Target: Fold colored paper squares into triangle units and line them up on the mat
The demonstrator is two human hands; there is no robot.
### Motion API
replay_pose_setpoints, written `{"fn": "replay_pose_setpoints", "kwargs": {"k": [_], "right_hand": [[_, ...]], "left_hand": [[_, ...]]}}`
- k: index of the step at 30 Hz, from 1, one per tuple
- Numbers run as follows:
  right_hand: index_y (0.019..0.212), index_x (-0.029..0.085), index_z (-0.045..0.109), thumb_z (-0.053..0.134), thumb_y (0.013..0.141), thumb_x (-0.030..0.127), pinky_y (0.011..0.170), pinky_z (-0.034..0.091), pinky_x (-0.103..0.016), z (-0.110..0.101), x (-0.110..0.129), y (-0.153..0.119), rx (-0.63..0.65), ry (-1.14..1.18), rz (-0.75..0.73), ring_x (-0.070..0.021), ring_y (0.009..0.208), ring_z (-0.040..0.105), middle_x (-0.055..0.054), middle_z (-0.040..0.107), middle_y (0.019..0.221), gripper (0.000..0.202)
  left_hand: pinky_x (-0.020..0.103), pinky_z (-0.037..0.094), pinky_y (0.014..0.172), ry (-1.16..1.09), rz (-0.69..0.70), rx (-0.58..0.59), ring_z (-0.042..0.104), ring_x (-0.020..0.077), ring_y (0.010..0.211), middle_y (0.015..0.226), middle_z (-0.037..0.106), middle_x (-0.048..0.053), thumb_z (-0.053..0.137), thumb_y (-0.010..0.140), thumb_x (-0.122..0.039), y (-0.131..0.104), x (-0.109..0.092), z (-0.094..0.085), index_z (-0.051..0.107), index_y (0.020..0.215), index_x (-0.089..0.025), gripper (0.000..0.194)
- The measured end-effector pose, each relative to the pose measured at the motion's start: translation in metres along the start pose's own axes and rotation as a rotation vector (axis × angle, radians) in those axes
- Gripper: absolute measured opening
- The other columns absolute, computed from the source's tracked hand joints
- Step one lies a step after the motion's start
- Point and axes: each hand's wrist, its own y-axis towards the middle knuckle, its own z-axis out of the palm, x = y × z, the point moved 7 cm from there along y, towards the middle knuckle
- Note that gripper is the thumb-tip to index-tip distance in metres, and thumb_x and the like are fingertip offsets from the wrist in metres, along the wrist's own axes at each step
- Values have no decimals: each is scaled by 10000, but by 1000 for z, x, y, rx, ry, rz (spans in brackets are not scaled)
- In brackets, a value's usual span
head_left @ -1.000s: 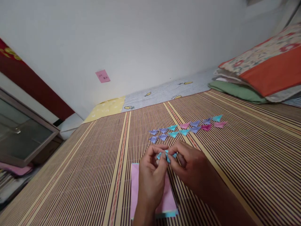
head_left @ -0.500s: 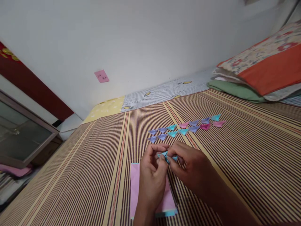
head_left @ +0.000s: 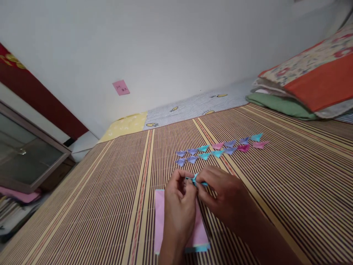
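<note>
Between my two hands is a small folded piece of blue paper [head_left: 195, 179], partly covered by the fingers. My left hand [head_left: 180, 200] pinches its left side with thumb and forefinger. On its right side, my right hand [head_left: 217, 186] grips it the same way. Beneath my left hand and wrist lies a stack of pink paper [head_left: 160, 221] with blue edges showing. Just beyond my hands, several folded paper boats stand in two rows, among them a purple boat [head_left: 181, 162], a turquoise boat [head_left: 204, 156] and a magenta boat [head_left: 243, 148].
A striped bamboo mat [head_left: 110, 198] covers the surface. Folded bedding [head_left: 309, 90] is piled at the back right. A pink note [head_left: 121, 87] is stuck on the white wall [head_left: 176, 48]. At the left stands a cabinet with a glass door [head_left: 30, 154].
The blue paper has tilted between my fingers and shows a narrower shape. Both hands keep their hold. The whole view has shifted slightly.
</note>
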Motion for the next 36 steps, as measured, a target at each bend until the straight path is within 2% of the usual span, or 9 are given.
{"fn": "replay_pose_setpoints", "kwargs": {"k": [6,14,19,25,27,30,32,34,36], "right_hand": [[740,183,573,504,858,59,645,404,-312,4,4,1,-14,-57,-29,-179,707,590,-25,618,735,185],[761,195,563,479,889,73,669,459,-322,7,1,0,18,-34,-5,-202,751,639,-48,647,760,196],[782,208,562,480,852,46,680,474,-331,5,2,0,18,-25,-3,-209,764,643,-46,662,776,194],[744,205,525,467,854,56,644,447,-323,6,-1,-1,36,-17,3,-193,705,612,-38,620,738,194],[743,204,523,463,860,64,645,442,-320,5,-2,-1,34,-7,12,-191,706,609,-36,614,736,192],[755,205,529,479,868,78,654,439,-308,3,-5,-1,11,20,29,-185,730,617,-35,628,766,177],[765,207,529,489,862,76,657,435,-299,2,-5,-1,2,38,29,-177,736,619,-32,637,785,168],[766,212,521,487,853,73,653,430,-295,3,-5,-1,8,39,23,-173,727,611,-26,629,778,167],[760,216,510,478,845,72,645,421,-298,4,-5,-1,21,22,24,-173,712,597,-20,611,757,170]], "left_hand": [[245,462,601,-66,-55,-71,560,142,644,716,610,-1,529,886,-250,2,5,-7,615,827,-188,121],[229,495,613,-138,-76,-43,612,132,652,707,646,5,703,802,-258,4,8,-6,591,780,-171,143],[201,465,548,-140,-65,-84,553,100,557,630,575,-37,667,866,-324,5,10,-13,585,771,-172,198],[193,445,535,-173,-81,-87,552,99,548,619,577,-40,681,886,-346,6,15,-11,579,791,-174,221],[204,468,560,-198,-66,-63,580,109,586,667,611,-27,685,885,-317,6,14,-9,582,821,-179,184],[247,522,655,-187,4,37,636,137,736,917,691,32,660,897,-237,4,5,-5,594,882,-194,80],[265,527,707,-128,46,95,644,157,843,1063,686,56,604,928,-204,2,0,-2,608,892,-203,36],[271,513,728,-38,70,119,629,165,859,1038,676,52,545,960,-195,1,-2,-1,619,857,-205,127],[278,495,732,51,76,111,593,157,774,887,649,24,521,969,-192,0,-1,-1,614,821,-209,176]]}}
